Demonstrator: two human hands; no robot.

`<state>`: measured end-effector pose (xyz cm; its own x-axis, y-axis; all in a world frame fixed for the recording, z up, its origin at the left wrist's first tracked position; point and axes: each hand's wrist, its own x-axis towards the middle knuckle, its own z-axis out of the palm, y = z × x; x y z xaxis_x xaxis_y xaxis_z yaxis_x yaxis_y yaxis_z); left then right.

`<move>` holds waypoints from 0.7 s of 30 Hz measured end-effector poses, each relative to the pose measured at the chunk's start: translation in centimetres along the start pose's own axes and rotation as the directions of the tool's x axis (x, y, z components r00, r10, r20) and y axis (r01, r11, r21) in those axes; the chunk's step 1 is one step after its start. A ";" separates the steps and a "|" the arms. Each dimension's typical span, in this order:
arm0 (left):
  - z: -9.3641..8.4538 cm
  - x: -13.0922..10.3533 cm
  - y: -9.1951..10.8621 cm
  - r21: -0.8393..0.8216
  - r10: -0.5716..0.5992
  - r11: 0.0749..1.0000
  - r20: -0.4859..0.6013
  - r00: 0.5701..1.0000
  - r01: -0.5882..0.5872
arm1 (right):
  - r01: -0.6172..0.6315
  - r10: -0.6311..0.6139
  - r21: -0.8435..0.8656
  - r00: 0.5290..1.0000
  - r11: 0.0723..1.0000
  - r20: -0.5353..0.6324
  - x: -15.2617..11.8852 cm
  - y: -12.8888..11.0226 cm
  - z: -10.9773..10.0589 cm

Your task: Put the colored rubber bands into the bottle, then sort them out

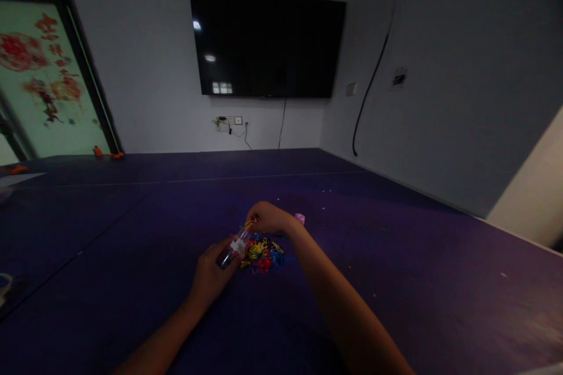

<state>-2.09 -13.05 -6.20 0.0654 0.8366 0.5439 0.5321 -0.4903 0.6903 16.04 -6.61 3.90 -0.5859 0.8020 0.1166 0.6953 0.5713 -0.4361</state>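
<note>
"Working at the mouth of a small clear bottle (238,244), by my reading. Some bands (250,225), yellow and red among them, are bunched at its upper end — the step seems to be handling them there. Going in or coming out? Can't tell from this one view."

"And the next move?"

"Judgement only: it calls for a steady bottle, the mouth lined up with the fingertips, and a small careful push or pull. Thin loops like these could snag on the rim."

"Noted. How does the left grip (211,266) look?"

"Closed round the lower part of the bottle, fingers wrapped on it. Bottle tilted, upper end leaning toward the other hand. White patch on its side."

"Right grip (269,218)?"

"Bent over the mouth, fingers drawn together, nearly no gap. Bands caught at the fingertips, by the look of it; how firmly, can't say — too small and dim."

"Anything close by?"

"A loose heap (264,255) of bands on the purple surface (396,281), just beside the bottle: yellow, red, blue, pink. Neither hand appears to be digging in it. One small pink piece (299,218) beyond the right wrist; what it is, unclear."
</note>
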 end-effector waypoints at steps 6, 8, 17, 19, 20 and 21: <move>0.0 -0.1 0.4 0.005 0.027 1.000 0.049 0.998 -0.027 | 0.008 -0.003 -0.063 0.996 0.998 0.086 -0.1 -0.4 0.0; -0.1 -0.1 0.6 0.016 0.031 0.999 0.044 0.999 -0.032 | 0.002 0.004 -0.077 0.997 0.997 0.079 -0.1 -0.6 0.0; -0.1 0.0 0.7 0.046 0.037 0.998 0.040 0.999 -0.039 | -0.122 0.121 -0.047 0.992 0.991 -0.016 0.3 -0.6 0.7; -0.1 -0.1 0.7 0.051 0.049 0.997 0.042 0.998 -0.052 | -0.133 0.133 0.003 0.991 0.991 0.003 0.3 -0.6 0.7; -0.1 -0.1 0.7 0.052 0.052 0.997 0.040 0.998 -0.055 | -0.136 0.135 0.027 0.991 0.990 0.010 0.3 -0.6 0.6; -0.1 -0.1 0.7 0.054 0.054 0.997 0.038 0.998 -0.056 | -0.135 0.135 0.051 0.991 0.989 0.010 0.2 -0.6 0.5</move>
<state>-1.83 -13.55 -5.70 0.1260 0.8175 0.5619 0.5724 -0.5226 0.6319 15.29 -6.85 3.72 -0.4909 0.8699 0.0473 0.7462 0.4478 -0.4926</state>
